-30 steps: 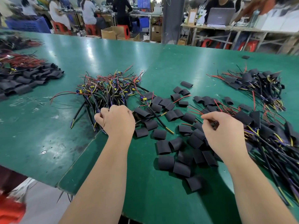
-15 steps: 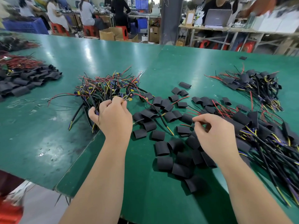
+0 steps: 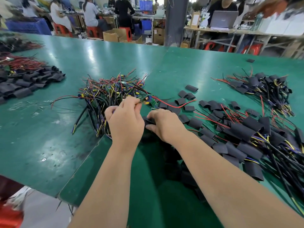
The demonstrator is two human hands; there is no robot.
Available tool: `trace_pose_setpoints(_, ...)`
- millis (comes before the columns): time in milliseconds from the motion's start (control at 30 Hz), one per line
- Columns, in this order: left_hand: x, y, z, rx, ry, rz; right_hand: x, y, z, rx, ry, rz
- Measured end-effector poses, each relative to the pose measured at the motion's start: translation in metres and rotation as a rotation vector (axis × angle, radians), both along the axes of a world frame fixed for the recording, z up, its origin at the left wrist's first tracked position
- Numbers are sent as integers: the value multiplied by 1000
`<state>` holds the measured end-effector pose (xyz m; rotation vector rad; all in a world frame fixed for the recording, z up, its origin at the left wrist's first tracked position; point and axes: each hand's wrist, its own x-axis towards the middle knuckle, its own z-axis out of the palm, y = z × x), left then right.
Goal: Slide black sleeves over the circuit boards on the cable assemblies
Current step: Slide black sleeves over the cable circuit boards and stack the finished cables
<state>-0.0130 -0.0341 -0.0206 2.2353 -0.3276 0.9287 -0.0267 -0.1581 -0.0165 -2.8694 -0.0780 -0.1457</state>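
Left hand: here's the left hand (image 3: 125,120), knuckles up over the near edge of the wire heap, grip clenched, fingertips pinching one cable assembly right behind its board.
Circuit board: the small green circuit board (image 3: 148,100) pokes out just past those fingertips, lifted clear of the bench, components facing up.
Red wire: a red wire (image 3: 174,106) runs off the board to the right and drapes across the loose sleeves.
Right hand: the right hand (image 3: 166,125) sits close beside the left, grip curled round a black sleeve (image 3: 148,121).
Black sleeve: held low between the two hands, just under the board and apart from it, not yet on it; which way its open end faces I cannot tell.
Bare assemblies: a tangled heap of unsleeved assemblies (image 3: 108,92) lies right behind the left hand, red, yellow and black leads sticking out everywhere.
Loose sleeves: empty loose sleeves (image 3: 181,101) are scattered flat across the middle of the bench, right of the heap.
Sleeved assemblies: sleeved assemblies (image 3: 246,132) crowd the right side, with a second sleeved bunch (image 3: 266,86) farther back.
Far left: another sleeve pile (image 3: 24,84) with red leads behind it.
Bench: the green bench (image 3: 41,137), scuffed, carrying the lot.
Background: seated workers on red stools (image 3: 92,31), blurred.
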Motion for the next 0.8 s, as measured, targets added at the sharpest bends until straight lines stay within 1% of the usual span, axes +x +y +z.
trace_pose_setpoints(67, -2, -1, 2, -52, -76, -127, 7, 2, 5, 4, 60, -45)
trace_pose_setpoints(100, -3, -2, 3, -84, -106, -157, 9, 2, 8, -15, 62, -53)
trace_pose_setpoints(167, -8, -4, 6, -146, -148, -181, 8, 2, 12, -37, 12, -62)
trace_pose_setpoints(200, -10, -5, 7, -178, -156, -198, 5, 1, 11, 13, -43, -59)
trace_pose_setpoints(267, -12, -5, 8, -219, -145, -242, -4, -2, 8, 241, -177, -28)
trace_pose_setpoints(333, -12, -6, 8, -189, -97, -298, -20, -4, 8, 569, -258, -11)
trace_pose_setpoints(400, -13, -8, 6, -77, -22, -355, -35, -8, 13, 917, -263, 30)
trace_pose_setpoints(433, -14, -10, 5, -13, 19, -383, -40, -13, 15, 1071, -247, 85)
trace_pose_setpoints(500, -17, -15, 2, 65, 106, -447, -51, -26, 17, 1276, -154, 175)
trace_pose_setpoints(533, -18, -17, 1, 78, 146, -488, -55, -31, 18, 1327, -124, 181)
trace_pose_setpoints(567, -19, -19, 0, 88, 170, -530, -59, -36, 19, 1326, -156, 140)
trace_pose_setpoints(633, -23, -23, -1, 115, 174, -591, -68, -45, 15, 1258, -318, -59)
trace_pose_setpoints(667, -25, -25, -1, 123, 170, -613, -72, -49, 12, 1250, -358, -158)
trace_pose_setpoints(733, -30, -31, -1, 145, 156, -650, -77, -57, 9, 1280, -343, -308)
trace_pose_setpoints(800, -35, -36, -1, 224, 109, -664, -80, -62, 8, 1339, -291, -411)
